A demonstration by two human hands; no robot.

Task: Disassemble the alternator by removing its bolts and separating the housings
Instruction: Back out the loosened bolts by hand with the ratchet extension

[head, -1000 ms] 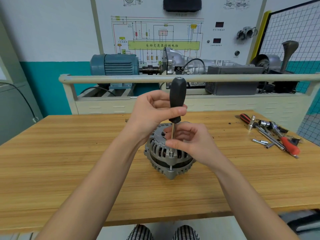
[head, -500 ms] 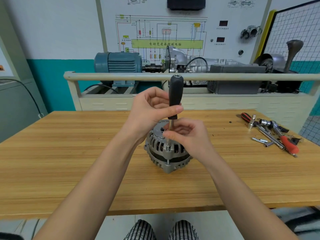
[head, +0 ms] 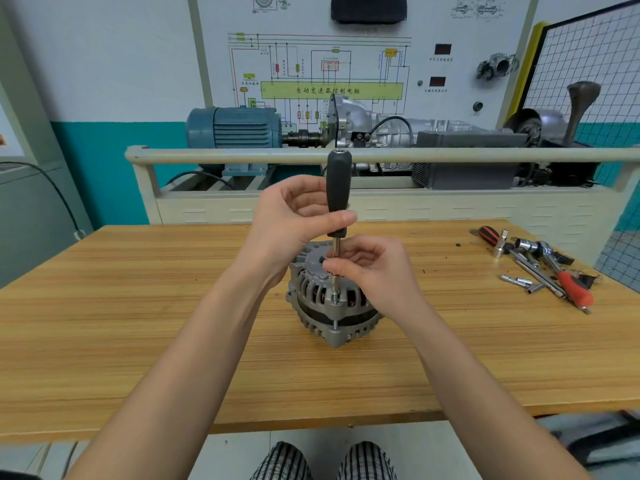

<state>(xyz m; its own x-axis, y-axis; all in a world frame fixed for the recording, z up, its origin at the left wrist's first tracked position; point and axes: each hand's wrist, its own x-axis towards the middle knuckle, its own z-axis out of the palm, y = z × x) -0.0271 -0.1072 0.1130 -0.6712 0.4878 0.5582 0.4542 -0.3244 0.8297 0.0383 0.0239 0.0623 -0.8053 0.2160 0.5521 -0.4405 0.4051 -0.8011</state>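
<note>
A silver alternator [head: 317, 317] with a ribbed housing stands on the wooden table [head: 138, 306], near its middle. A black-handled driver [head: 338, 188] stands upright over it, its socket tip seated on a bolt [head: 335, 299] at the housing's front edge. My left hand [head: 294, 220] grips the black handle, thumb across its lower part. My right hand [head: 374, 268] pinches the driver's metal shaft just above the socket, and covers the alternator's right side.
Loose tools lie at the table's right end: a red-handled ratchet [head: 571, 289], sockets [head: 526, 244], extension bars [head: 516, 280] and a red-and-black screwdriver [head: 488, 235]. Behind the table a beige rail [head: 450, 154] fronts a training rig with a blue motor [head: 239, 128].
The driver stays on the same bolt. My left hand's fingers have shifted round the handle, as in turning it. The view has shifted a little.
</note>
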